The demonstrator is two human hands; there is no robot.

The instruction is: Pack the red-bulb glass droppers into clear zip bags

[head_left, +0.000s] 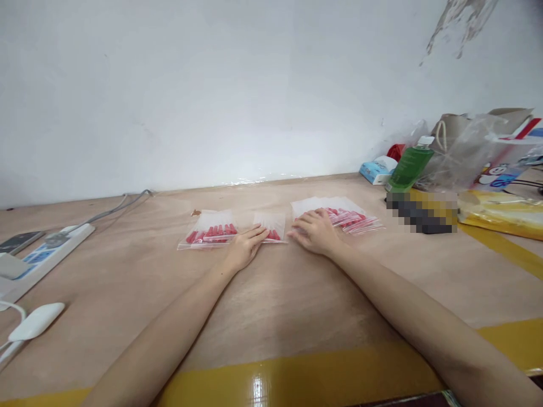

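Observation:
Clear plastic zip bags with small red pieces inside lie on the table in three groups. My left hand [247,247] rests with outstretched fingers on the lower left part of the middle bag [275,221]. To its left is a small pile of bags [216,226], with the red pieces in a row. My right hand [317,233] lies over the left part of a fanned stack of bags [352,217], its fingers spread and slightly bent. The kind of red piece is too small to make out.
A power strip [51,260], a phone [20,242] and a white plug [42,321] with cables lie at the left. At the right are a tissue pack [375,172], a green bottle [410,165], a pixelated dark object [424,213] and plastic bags [462,155]. Yellow tape [297,373] borders the table's front.

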